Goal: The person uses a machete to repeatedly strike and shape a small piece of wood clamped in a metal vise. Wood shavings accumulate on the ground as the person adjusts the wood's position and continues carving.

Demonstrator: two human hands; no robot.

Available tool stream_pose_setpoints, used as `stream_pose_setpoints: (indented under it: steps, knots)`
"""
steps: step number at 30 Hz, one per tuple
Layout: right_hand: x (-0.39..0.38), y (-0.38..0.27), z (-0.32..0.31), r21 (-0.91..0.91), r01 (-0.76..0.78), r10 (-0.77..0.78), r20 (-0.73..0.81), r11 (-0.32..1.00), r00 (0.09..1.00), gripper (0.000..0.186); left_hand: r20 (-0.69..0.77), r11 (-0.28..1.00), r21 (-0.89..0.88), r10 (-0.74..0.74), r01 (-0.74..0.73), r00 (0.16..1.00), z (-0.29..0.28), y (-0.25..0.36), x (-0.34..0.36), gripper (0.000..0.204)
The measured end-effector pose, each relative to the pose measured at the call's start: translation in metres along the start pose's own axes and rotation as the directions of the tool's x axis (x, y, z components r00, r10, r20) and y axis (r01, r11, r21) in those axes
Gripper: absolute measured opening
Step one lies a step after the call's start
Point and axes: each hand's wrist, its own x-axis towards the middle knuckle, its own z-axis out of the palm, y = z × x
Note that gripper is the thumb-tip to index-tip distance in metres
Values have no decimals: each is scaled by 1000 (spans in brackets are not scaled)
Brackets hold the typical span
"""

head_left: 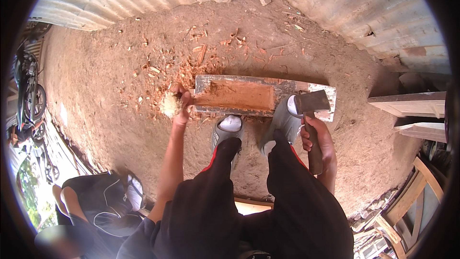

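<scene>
Taking the middle of the view as the clock's centre, the left hand (181, 103) sits at about 9 o'clock, its fingers closed round a tool with a pale, frayed end (170, 104). That end points to 9 o'clock, beyond the fingers; the opposite end is hard to make out against the board (247, 97). The left forearm (170, 168) comes up from 7 o'clock, nearly straight toward 12.

Between 3 and 4 o'clock the right hand (316, 136) is wrapped round the handle of a hammer (312, 103), gripping just below the dark, blocky head; the handle runs down toward 6 o'clock. Its wrist is partly hidden behind the handle.

The hollowed board lies lengthwise from 10 to 2 o'clock, beside the left hand, with reddish wood chips (199, 55) scattered toward 11.
</scene>
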Motion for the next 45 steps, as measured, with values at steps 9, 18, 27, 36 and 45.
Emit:
stream_pose_setpoints:
  steps: [9, 18, 27, 36, 45]
  knots:
    - [-1, -1, -4, 18, 9, -9, 5, 1000, 1000, 28, -133, 873, -487, -46, -25, 990, 30, 19, 10, 35]
    - [3, 1, 6, -17, -32, 32, 17, 999, 999, 31, -8, 921, -361, -162, 148, 987, 20, -7, -9, 32]
    - [3, 4, 7, 1, -18, 18, -9, 1000, 1000, 35, -132, 892, -451, -97, 27, 986, 46, 27, 5, 40]
    - [0, 3, 17, 11, -45, 46, -51, 999, 998, 33, -368, 878, -476, -146, -51, 918, -9, -16, -12, 46]
    - [4, 4, 5, 2, -7, 7, 19, 1000, 1000, 35, -37, 984, -95, 145, -148, 989, -41, -22, -1, 24]
